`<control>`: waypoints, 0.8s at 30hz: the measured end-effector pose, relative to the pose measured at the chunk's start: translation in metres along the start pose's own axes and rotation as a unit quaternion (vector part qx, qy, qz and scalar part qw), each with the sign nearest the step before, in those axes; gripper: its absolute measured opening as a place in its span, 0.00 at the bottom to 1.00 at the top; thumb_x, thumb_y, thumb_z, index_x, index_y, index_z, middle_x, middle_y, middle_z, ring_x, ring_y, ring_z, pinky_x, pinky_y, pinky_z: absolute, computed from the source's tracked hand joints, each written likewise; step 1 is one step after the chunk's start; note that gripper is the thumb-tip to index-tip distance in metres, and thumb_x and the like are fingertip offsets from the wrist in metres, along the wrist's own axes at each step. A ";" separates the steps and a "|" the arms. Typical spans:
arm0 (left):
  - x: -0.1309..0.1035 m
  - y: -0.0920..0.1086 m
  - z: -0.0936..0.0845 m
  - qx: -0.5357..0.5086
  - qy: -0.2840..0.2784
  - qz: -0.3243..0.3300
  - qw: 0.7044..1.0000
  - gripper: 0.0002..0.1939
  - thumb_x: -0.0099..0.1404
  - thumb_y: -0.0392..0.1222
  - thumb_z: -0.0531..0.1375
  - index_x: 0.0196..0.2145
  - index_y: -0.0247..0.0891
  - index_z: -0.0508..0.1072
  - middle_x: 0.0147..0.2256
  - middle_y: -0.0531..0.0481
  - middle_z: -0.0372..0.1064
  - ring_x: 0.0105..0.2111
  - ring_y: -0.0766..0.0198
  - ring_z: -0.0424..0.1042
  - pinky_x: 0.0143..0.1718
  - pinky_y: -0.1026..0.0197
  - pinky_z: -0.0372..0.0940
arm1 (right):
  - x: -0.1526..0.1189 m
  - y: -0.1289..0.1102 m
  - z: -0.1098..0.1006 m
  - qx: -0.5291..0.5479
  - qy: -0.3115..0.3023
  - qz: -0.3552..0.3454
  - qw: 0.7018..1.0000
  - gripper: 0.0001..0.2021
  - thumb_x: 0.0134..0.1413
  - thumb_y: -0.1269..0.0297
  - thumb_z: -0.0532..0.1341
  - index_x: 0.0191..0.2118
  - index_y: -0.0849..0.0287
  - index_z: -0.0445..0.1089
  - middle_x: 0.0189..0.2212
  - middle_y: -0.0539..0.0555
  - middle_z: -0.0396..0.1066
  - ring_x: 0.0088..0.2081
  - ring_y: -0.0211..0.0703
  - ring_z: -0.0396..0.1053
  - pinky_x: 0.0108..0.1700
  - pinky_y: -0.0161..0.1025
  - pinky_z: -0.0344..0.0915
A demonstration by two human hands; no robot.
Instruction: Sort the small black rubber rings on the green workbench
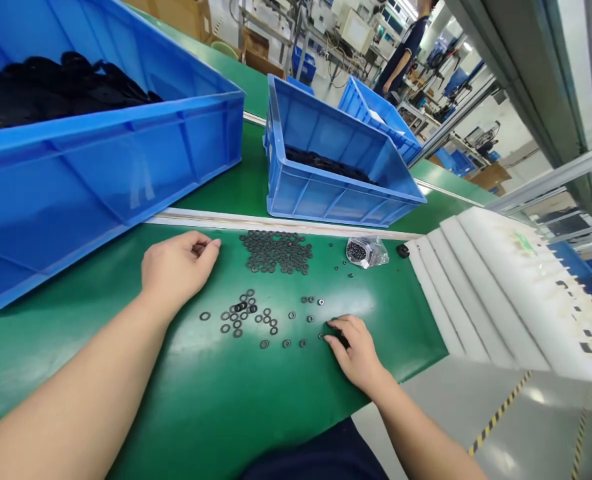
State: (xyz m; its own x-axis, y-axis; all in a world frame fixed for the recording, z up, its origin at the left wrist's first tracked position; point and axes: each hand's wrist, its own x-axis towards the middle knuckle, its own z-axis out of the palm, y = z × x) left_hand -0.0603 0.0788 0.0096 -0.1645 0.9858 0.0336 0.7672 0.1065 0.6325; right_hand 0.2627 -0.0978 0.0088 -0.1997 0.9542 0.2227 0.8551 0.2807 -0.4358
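Note:
My left hand [179, 268] rests at the left of the green table, fingers curled and thumb against them; anything inside is hidden. My right hand [357, 350] is low on the right side, thumb and fingertips apart. Just off its thumb tip lies a small dark ring-shaped part [321, 337]. More such small parts [292, 315] are spread in loose rows to its left. Between the hands lies a scattering of dark flat washers [237, 325], a few overlapping. Behind them is a dense patch of small dark rings [276, 252].
A clear plastic bag [369, 252] of small black parts lies at the back right. Two blue bins [111, 160] [346, 197] holding black parts stand behind a white strip [216, 217]. Stacked white foam sheets [496, 287] are at the right edge. A person [406, 50] stands far back.

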 end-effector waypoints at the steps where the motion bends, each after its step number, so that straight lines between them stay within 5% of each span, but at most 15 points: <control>1: 0.000 0.000 0.001 -0.007 0.003 -0.002 1.000 0.17 0.62 0.55 0.54 0.34 0.40 0.74 0.30 0.52 0.74 0.31 0.61 0.70 0.33 0.61 0.57 | 0.001 -0.002 0.000 0.003 -0.007 -0.004 1.000 0.09 0.64 0.64 0.59 0.48 0.56 0.70 0.40 0.57 0.72 0.43 0.48 0.71 0.45 0.47 0.69; 10: 0.000 -0.004 0.006 -0.023 0.032 0.016 0.999 0.15 0.62 0.53 0.55 0.32 0.40 0.75 0.28 0.52 0.73 0.29 0.61 0.69 0.32 0.60 0.57 | 0.013 -0.005 0.010 -0.018 -0.012 -0.047 0.999 0.07 0.68 0.66 0.55 0.41 0.57 0.70 0.36 0.56 0.72 0.39 0.46 0.70 0.43 0.45 0.69; 17: 0.000 -0.005 0.007 -0.022 0.043 0.021 0.999 0.14 0.62 0.53 0.55 0.31 0.41 0.74 0.25 0.52 0.72 0.27 0.61 0.69 0.31 0.60 0.57 | 0.039 0.016 0.008 -0.042 0.047 0.014 0.998 0.10 0.68 0.63 0.53 0.38 0.57 0.71 0.33 0.56 0.72 0.36 0.46 0.71 0.41 0.43 0.70; 24: 0.002 -0.005 0.007 -0.028 0.041 0.012 0.999 0.14 0.62 0.54 0.55 0.30 0.42 0.74 0.26 0.51 0.72 0.29 0.59 0.70 0.30 0.59 0.58 | 0.034 0.013 0.003 -0.008 0.049 0.007 0.999 0.07 0.65 0.64 0.57 0.43 0.58 0.72 0.37 0.58 0.71 0.39 0.46 0.71 0.43 0.44 0.71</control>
State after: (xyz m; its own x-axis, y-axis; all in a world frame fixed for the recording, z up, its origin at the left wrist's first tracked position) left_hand -0.0603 0.0813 0.0009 -0.1990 0.9736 0.1115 0.7363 0.0734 0.6727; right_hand 0.2658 -0.0611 0.0080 -0.1418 0.9430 0.3011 0.8651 0.2659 -0.4253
